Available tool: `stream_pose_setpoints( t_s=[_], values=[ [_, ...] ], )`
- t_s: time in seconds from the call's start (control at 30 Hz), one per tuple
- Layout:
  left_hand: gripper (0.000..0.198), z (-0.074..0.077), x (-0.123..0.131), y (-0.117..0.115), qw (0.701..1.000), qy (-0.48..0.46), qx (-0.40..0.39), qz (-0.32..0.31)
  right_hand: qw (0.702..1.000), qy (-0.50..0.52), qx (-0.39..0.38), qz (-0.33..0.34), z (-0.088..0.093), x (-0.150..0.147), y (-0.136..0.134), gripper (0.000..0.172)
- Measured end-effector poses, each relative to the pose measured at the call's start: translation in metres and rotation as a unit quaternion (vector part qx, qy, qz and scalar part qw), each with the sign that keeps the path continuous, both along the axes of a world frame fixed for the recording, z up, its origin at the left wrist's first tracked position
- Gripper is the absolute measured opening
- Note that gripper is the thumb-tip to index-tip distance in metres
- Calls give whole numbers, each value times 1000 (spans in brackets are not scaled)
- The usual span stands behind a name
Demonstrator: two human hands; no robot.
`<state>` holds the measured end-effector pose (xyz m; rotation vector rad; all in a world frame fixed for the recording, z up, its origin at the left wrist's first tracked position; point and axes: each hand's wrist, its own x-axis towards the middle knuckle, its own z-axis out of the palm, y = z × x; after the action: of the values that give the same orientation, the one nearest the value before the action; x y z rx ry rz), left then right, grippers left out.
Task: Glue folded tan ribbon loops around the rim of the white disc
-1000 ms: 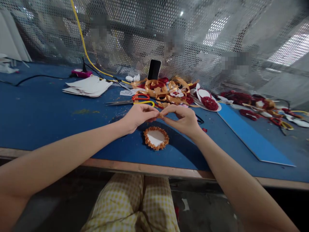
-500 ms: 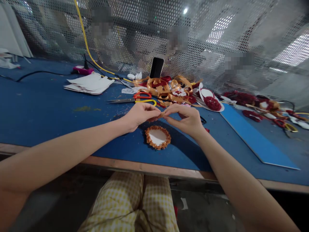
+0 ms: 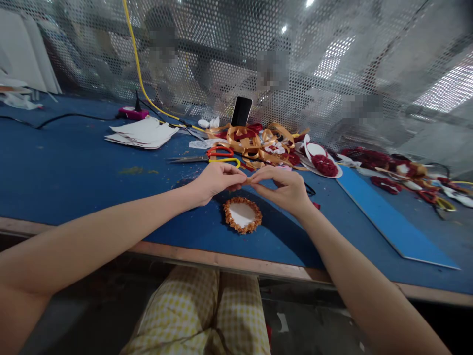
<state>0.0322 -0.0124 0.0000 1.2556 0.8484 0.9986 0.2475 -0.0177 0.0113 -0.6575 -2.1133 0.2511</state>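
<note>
My left hand [image 3: 218,181] and my right hand [image 3: 283,186] meet above the blue table, fingertips pinched together on a small piece of orange-brown ribbon [image 3: 248,180]. Most of that ribbon is hidden by the fingers. Just below them on the table lies a round white disc [image 3: 242,215] edged with gathered orange-brown ribbon; neither hand touches it. Scissors [image 3: 218,156] with red and yellow handles rest behind my left hand. A tangle of orange ribbon [image 3: 254,140], mixed with dark red and white scraps, is heaped beyond both hands.
A phone [image 3: 241,111] leans upright behind the heap, before a perforated metal screen [image 3: 221,54]. White sheets [image 3: 142,133] are stacked to the left. A long blue board [image 3: 391,217] lies right. White discs with a dark red rosette [image 3: 325,165] sit near its far end.
The whole view has shifted slightly, so things on the table appear a little lower. Both hands stay pinched on the ribbon piece, with only slight finger movement.
</note>
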Motion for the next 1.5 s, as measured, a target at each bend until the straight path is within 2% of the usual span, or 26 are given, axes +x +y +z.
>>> stream_pose_setpoints(
  t_s=[0.47,0.63,0.87,1.23,1.5],
  values=[
    [14,-1,-2,1,1000,-9,13,-22,992,91,-80,16,-4,-6,-2,5],
    [14,-1,-1,0,998,-38,21,-37,989,135,-53,-5,-3,-6,-3,4],
    [40,-9,1,2,996,-54,68,-11,985,159,-50,-43,-4,-10,-6,9],
    [47,-8,2,-2,990,-52,130,11,984,164,-46,-48,-4,-15,-9,16],
    [46,-11,2,-1,989,-61,133,10,984,164,-47,-44,-7,-17,-9,14]
  ],
)
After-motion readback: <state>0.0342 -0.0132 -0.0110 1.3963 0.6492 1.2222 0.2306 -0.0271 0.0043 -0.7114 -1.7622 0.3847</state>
